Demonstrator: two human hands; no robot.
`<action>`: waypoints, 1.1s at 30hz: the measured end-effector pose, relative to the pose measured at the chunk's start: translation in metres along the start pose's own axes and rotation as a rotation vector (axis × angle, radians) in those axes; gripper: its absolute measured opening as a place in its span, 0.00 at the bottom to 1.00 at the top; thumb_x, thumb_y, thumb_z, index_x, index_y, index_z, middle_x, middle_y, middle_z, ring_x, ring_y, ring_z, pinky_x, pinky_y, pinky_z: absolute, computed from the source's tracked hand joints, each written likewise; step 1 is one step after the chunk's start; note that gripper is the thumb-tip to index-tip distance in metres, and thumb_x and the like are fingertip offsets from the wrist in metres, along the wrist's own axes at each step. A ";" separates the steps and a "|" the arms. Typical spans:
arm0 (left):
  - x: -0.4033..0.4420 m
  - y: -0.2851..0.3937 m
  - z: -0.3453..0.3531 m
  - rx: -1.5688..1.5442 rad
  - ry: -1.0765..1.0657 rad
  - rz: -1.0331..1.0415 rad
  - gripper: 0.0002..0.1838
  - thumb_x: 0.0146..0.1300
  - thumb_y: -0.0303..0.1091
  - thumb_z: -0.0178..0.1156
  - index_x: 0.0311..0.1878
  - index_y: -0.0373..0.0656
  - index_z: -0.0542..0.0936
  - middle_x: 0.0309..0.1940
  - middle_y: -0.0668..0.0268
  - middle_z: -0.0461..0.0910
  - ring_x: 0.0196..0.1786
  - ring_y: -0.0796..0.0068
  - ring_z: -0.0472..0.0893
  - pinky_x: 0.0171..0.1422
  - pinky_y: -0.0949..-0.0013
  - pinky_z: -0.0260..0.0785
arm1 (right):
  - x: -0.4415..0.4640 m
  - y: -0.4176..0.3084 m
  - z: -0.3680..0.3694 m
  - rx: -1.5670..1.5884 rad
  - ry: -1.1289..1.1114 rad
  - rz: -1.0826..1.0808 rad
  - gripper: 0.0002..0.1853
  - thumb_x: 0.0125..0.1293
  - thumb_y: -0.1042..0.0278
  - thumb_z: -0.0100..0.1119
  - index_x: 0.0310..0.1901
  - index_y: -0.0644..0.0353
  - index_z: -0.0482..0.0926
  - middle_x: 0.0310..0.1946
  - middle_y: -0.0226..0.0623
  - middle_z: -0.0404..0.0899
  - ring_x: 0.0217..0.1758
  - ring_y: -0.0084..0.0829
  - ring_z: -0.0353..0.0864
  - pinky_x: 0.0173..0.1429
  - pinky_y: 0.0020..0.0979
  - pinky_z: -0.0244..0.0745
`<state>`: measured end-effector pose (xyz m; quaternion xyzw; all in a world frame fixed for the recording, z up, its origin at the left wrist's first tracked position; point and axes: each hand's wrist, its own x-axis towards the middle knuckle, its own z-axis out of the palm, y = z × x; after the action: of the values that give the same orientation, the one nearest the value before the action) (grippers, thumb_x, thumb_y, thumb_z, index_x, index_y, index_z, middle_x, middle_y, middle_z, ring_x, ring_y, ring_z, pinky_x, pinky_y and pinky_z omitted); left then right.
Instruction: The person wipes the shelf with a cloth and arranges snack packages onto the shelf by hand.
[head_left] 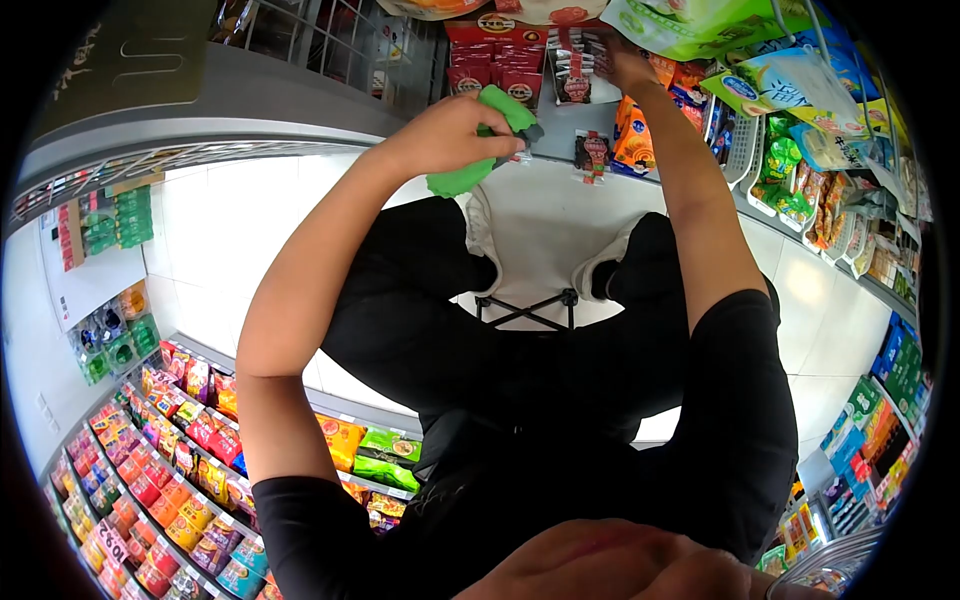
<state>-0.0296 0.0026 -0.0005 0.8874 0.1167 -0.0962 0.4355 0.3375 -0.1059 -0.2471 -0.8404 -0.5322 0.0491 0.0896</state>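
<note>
Left hand (pixel 455 130): closed around a green cloth (pixel 458 182) at the front of a grey shelf (pixel 556 124), folds spilling out above and below the fingers.
Right hand (pixel 628 66): extended over the shelf to the right side of a box (pixel 604 92) of dark packets (pixel 574 68); with fingertips partly hidden, whether it grips or only touches cannot be told.
Cloth: bunched in the fist, in front of the red boxes (pixel 495 60); it looks light, soft and limp, likely best held by its gathered middle, with a flat fold left free.
Box: between the red boxes and the right hand; it looks light, its thin walls probably easy to dent, so a gentle hold low on both sides should suit.
Packets: standing close together inside the box; they appear small, light and perhaps slick, better pinched at an edge if taken singly.
Shelf front: a lone dark packet (pixel 591 150) at the edge, just beside orange bags (pixel 632 138).
Aisle: knees apart in black trousers, the person faces the shelf, a folding stool's frame (pixel 525 312) showing between the legs above pale tiles.
</note>
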 end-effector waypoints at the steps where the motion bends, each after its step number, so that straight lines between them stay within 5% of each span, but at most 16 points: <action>1: 0.001 0.000 0.000 -0.003 0.004 0.007 0.16 0.67 0.45 0.68 0.44 0.41 0.88 0.40 0.59 0.83 0.53 0.62 0.77 0.59 0.62 0.71 | 0.003 0.006 0.006 -0.013 -0.037 0.013 0.41 0.54 0.65 0.75 0.70 0.48 0.67 0.62 0.47 0.78 0.65 0.50 0.76 0.63 0.48 0.76; 5: 0.001 0.003 0.000 -0.010 0.002 0.022 0.16 0.67 0.45 0.68 0.45 0.41 0.88 0.40 0.59 0.82 0.53 0.62 0.77 0.59 0.62 0.71 | -0.004 0.005 0.000 -0.022 -0.108 -0.014 0.35 0.54 0.59 0.76 0.63 0.50 0.72 0.50 0.50 0.85 0.52 0.52 0.86 0.52 0.50 0.83; 8: 0.001 0.004 0.000 0.003 -0.003 0.019 0.16 0.67 0.45 0.68 0.45 0.41 0.88 0.40 0.60 0.82 0.54 0.63 0.76 0.59 0.62 0.70 | -0.014 -0.012 -0.023 -0.062 -0.151 0.025 0.31 0.55 0.58 0.75 0.60 0.51 0.75 0.45 0.47 0.87 0.51 0.50 0.87 0.50 0.50 0.84; 14: 0.001 0.004 0.001 0.014 -0.017 0.000 0.16 0.67 0.45 0.68 0.45 0.41 0.89 0.40 0.60 0.83 0.53 0.63 0.76 0.59 0.63 0.70 | -0.012 -0.027 -0.024 -0.265 -0.124 0.110 0.23 0.58 0.55 0.71 0.55 0.49 0.81 0.46 0.44 0.88 0.52 0.45 0.88 0.57 0.48 0.81; 17: 0.001 0.002 0.002 0.001 -0.002 0.017 0.16 0.67 0.45 0.68 0.45 0.41 0.89 0.41 0.60 0.83 0.53 0.63 0.76 0.59 0.62 0.70 | -0.008 -0.019 -0.006 -0.290 0.016 0.059 0.31 0.59 0.48 0.72 0.65 0.39 0.75 0.45 0.42 0.87 0.49 0.44 0.87 0.57 0.51 0.77; 20: 0.002 0.001 0.001 -0.002 0.002 0.022 0.16 0.67 0.45 0.68 0.45 0.41 0.88 0.41 0.59 0.83 0.53 0.62 0.76 0.59 0.62 0.70 | -0.007 -0.017 -0.009 -0.192 -0.026 0.094 0.11 0.61 0.65 0.61 0.44 0.52 0.88 0.43 0.43 0.89 0.52 0.45 0.88 0.58 0.47 0.80; 26: 0.003 0.001 0.001 0.010 0.002 0.039 0.16 0.66 0.45 0.68 0.45 0.41 0.88 0.41 0.58 0.83 0.53 0.61 0.77 0.59 0.62 0.71 | -0.012 -0.033 -0.020 -0.221 -0.066 0.204 0.09 0.61 0.65 0.61 0.38 0.54 0.89 0.41 0.43 0.89 0.47 0.45 0.90 0.53 0.46 0.83; 29: 0.004 0.002 0.001 0.027 -0.013 0.037 0.16 0.66 0.45 0.68 0.45 0.42 0.89 0.40 0.58 0.84 0.53 0.61 0.77 0.59 0.62 0.71 | -0.007 -0.021 -0.001 -0.217 -0.063 0.218 0.27 0.58 0.54 0.71 0.59 0.46 0.76 0.40 0.42 0.88 0.46 0.48 0.88 0.49 0.49 0.83; 33: 0.004 0.000 0.001 0.034 -0.017 0.031 0.16 0.66 0.45 0.68 0.45 0.41 0.88 0.40 0.57 0.84 0.54 0.61 0.78 0.59 0.62 0.71 | -0.011 -0.018 0.010 -0.157 0.290 0.046 0.32 0.55 0.51 0.74 0.60 0.46 0.72 0.41 0.44 0.87 0.47 0.50 0.87 0.48 0.50 0.83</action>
<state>-0.0261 0.0021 -0.0025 0.8956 0.0976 -0.0988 0.4225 0.3156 -0.1072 -0.2533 -0.8551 -0.4964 -0.1123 0.0985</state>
